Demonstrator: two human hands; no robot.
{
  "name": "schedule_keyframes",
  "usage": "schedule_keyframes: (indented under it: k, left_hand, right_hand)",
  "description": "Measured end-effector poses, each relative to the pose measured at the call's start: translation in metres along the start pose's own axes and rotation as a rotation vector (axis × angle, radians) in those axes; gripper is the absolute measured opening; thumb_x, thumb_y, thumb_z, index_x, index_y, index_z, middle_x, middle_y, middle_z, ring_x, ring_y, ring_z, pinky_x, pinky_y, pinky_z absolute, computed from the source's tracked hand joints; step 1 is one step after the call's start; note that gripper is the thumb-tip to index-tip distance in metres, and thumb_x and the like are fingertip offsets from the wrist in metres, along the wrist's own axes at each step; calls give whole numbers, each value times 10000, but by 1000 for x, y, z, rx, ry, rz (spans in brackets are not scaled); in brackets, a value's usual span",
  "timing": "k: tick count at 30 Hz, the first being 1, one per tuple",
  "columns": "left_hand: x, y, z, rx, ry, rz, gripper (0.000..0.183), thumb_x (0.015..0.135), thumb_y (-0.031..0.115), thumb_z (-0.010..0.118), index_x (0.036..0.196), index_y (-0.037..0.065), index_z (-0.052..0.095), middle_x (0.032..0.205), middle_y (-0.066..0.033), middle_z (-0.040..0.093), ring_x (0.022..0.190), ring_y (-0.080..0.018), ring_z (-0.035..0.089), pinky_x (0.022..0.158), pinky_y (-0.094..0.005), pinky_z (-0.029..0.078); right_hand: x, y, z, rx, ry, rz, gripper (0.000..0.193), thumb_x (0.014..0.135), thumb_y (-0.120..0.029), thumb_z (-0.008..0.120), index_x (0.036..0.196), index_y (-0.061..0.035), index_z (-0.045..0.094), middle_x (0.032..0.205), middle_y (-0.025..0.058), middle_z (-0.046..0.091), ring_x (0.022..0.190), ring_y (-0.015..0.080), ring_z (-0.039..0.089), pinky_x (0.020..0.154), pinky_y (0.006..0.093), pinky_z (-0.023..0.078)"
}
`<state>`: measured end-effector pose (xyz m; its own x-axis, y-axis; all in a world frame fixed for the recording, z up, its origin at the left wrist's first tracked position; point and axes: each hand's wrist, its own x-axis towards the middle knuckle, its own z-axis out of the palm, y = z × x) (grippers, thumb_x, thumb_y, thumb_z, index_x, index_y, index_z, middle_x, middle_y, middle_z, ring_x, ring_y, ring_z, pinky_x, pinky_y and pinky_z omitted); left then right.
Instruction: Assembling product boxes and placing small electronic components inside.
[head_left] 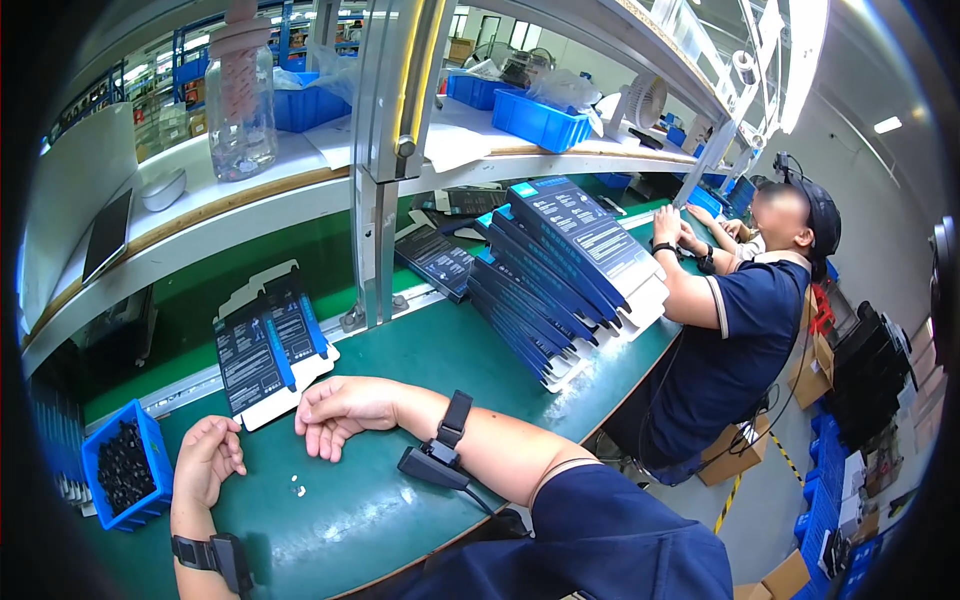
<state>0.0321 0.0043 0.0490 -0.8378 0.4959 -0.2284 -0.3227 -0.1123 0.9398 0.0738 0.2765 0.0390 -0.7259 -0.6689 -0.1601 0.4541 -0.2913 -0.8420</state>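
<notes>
A: Where is the flat carton located?

B: It is laid on the counter, at twelve o'clock from the gap between the left hand and the right hand. A blue bin of small black parts is set at nine o'clock, a carton stack at two.

A: How are the hands set?

B: Both are loosely curled; nothing is seen gripped. Whether the carton's near corner is touched by the left fingertips cannot be told.

A: How should it be handled?

B: Light, bendable board is to be expected, possibly slick. It is best held by the dark panel edges; the white flaps are probably easily creased.
</notes>
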Motion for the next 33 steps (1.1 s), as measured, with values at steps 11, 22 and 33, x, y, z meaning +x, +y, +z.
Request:
schedule_keyframes:
  k: [11,22,33]
  left_hand:
    - [34,8,21,320,54,-77,150,895,153,520,856,17,568,579,13,468,453,-57,408,386,-195,299]
    - [33,-17,24,326,152,460,183,905,194,552,864,18,581,660,22,509,641,-35,447,561,-219,381]
    - [28,-20,27,1223,254,611,611,822,472,564,1362,250,383,1382,-297,240,1315,-460,179,1061,-550,141]
  right_hand:
    - [-7,4,-2,28,47,10,259,934,-191,492,1069,28,518,896,147,637,764,197,643,680,313,540]
    - [-19,4,-3,35,184,10,223,909,-94,444,1020,86,513,876,297,609,726,363,642,681,440,543]
    - [-19,-1,-1,-72,188,-29,223,905,-107,461,1019,75,520,873,277,614,720,345,643,680,419,547]
